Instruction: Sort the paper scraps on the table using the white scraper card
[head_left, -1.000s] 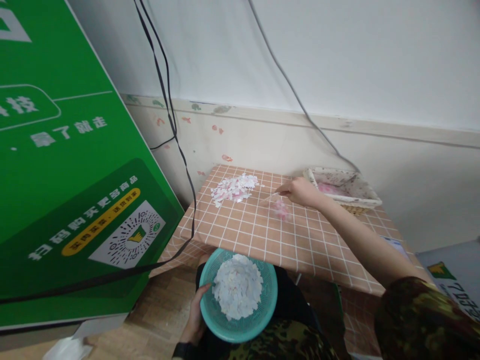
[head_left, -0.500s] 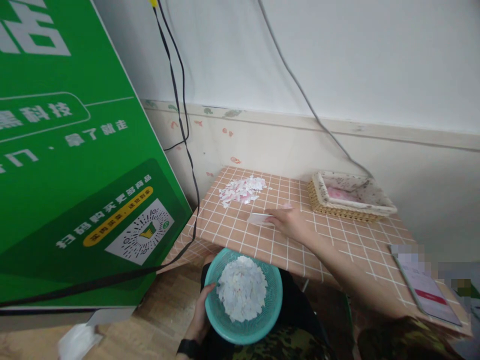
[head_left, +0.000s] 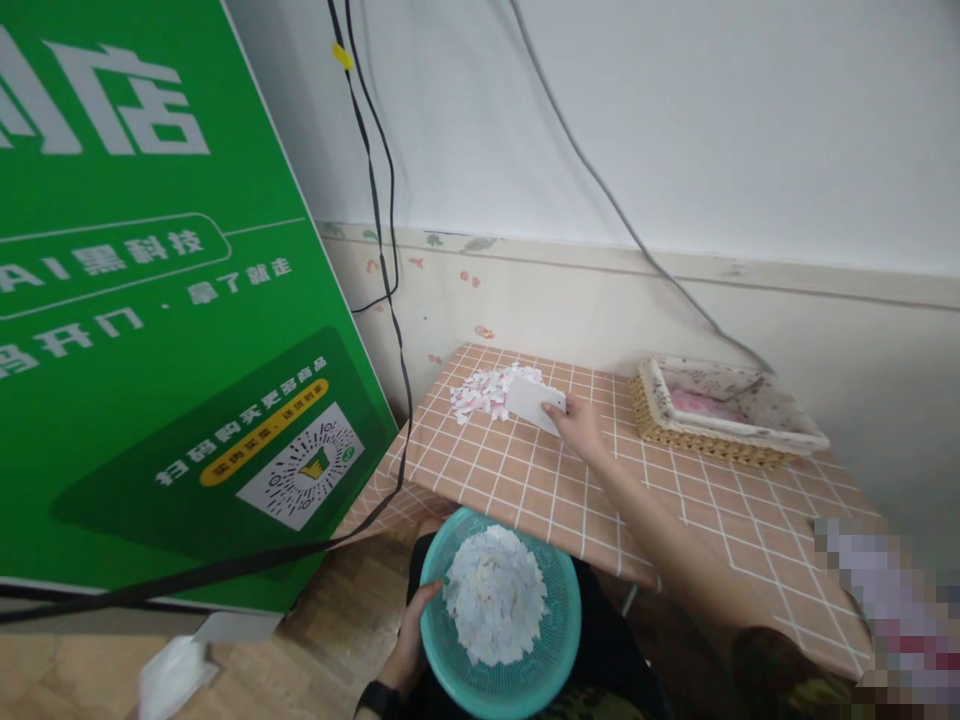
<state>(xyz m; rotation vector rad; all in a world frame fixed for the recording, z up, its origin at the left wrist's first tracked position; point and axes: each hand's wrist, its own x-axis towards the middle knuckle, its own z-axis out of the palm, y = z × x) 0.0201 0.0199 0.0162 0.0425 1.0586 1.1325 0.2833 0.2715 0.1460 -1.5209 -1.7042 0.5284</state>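
My left hand (head_left: 414,630) grips the left rim of a round turquoise plastic basket (head_left: 571,620), which rests on my lap. Small white scraps (head_left: 495,598), apparently paper, are heaped inside it. In my right hand (head_left: 580,424) is a flat white card (head_left: 531,402) with a small hole near one corner, pinched at its right end. The card is tilted beside a loose pile of white and pinkish scraps (head_left: 478,392) on the table and partly covers it. Whether card and scraps touch, I cannot tell.
The table has a brown checked cloth (head_left: 480,465). A lined wicker basket (head_left: 720,450) with something pink inside stands at the right. A blurred-out flat object (head_left: 877,580) lies at the right edge. Black cables (head_left: 405,380) hang beside a large green sign (head_left: 247,300).
My right hand has raised the white card and turned its broad face towards me, nearer the scrap pile. My left hand still holds the basket. The view has shifted slightly.
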